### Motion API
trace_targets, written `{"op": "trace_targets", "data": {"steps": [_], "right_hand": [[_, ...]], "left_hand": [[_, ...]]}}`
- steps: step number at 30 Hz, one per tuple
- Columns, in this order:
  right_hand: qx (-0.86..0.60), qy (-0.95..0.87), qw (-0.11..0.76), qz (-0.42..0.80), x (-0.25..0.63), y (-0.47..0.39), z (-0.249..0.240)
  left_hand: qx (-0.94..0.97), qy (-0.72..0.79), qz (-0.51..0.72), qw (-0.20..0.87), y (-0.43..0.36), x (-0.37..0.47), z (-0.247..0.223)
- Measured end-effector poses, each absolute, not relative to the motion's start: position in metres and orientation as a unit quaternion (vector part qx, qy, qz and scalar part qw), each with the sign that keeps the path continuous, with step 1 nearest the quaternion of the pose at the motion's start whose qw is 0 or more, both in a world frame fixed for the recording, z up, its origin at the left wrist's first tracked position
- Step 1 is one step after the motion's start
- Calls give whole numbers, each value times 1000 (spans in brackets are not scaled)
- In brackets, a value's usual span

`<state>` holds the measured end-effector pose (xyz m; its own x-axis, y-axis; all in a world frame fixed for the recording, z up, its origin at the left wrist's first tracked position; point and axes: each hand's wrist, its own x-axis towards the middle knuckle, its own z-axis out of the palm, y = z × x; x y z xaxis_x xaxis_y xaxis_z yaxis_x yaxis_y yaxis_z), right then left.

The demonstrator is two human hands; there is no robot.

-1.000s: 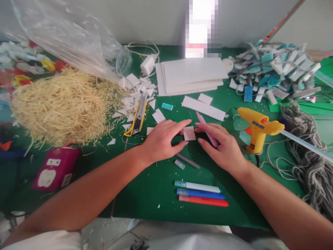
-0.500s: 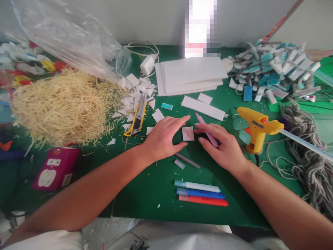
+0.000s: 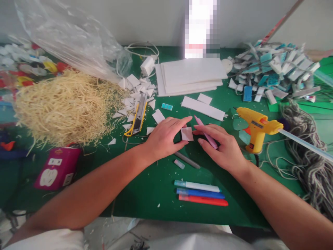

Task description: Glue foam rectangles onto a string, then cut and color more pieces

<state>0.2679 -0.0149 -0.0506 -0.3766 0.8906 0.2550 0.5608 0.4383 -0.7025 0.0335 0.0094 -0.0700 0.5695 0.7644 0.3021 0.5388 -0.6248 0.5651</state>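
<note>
A small pale square (image 3: 187, 134) with faint lines lies on the green table between my hands. My left hand (image 3: 166, 137) is open at its left side, thumb and forefinger spread around it. The thumb tip is at the lower left corner; whether it touches I cannot tell. My right hand (image 3: 221, 144) is shut on a pink marker (image 3: 199, 122), its tip pointing up and away from the square. The right fingertips are close to the square's right edge. A dark grey stick (image 3: 189, 161) and a loose clear cap (image 3: 179, 164) lie just below.
White, blue and red markers (image 3: 203, 202) lie in front. A yellow utility knife (image 3: 139, 114) rests by white scraps at left, near straw-like shreds (image 3: 65, 107) and a purple power outlet box (image 3: 57, 168). A yellow glue gun (image 3: 256, 126) stands right. White boards (image 3: 194, 74) lie behind.
The pale square has shifted slightly left, closer to my left hand. My right hand and the pink marker have also moved a little left.
</note>
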Motion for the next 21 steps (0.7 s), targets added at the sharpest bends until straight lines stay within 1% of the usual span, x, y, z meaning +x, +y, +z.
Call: {"op": "trace_targets", "data": {"steps": [7,11,14,15,19,21], "right_hand": [[-474,-762,335,287,265,-16,-47],[-541,-653,394,356,266,-23,-38],[-578,-593,399,395,266,-24,-34],[-580,-582,401,405,265,-23,-33],[-551,-535,462,443,259,-15,-36],[-551,-531,454,457,257,-12,-37]], "left_hand": [[864,373,279,191,9,38,-68],[865,366,288,188,9,38,-70],[860,370,288,201,9,36,-71],[858,372,286,208,9,35,-71],[854,374,287,222,9,34,-71],[854,370,290,222,9,33,-72]]}}
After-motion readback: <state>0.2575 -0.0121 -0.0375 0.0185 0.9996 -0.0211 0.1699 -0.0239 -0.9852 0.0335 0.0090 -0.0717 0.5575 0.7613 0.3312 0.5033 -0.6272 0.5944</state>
